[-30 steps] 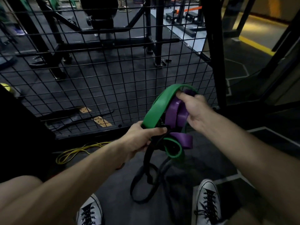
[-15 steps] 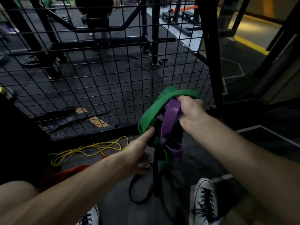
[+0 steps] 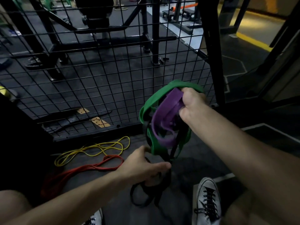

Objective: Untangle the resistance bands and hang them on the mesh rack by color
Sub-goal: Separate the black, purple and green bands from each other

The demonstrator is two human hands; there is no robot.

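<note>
Right hand holds up the tangle, fingers clenched round the purple band and green band in front of the mesh rack. Left hand, lower down, grips the black band, which hangs from the knot toward the floor. Yellow band and red band lie on the floor by the rack's base

— What are we wearing?
— No sleeves; our forearms are bare. At the bottom of the frame, white canvas sneakers with black laces.
</note>
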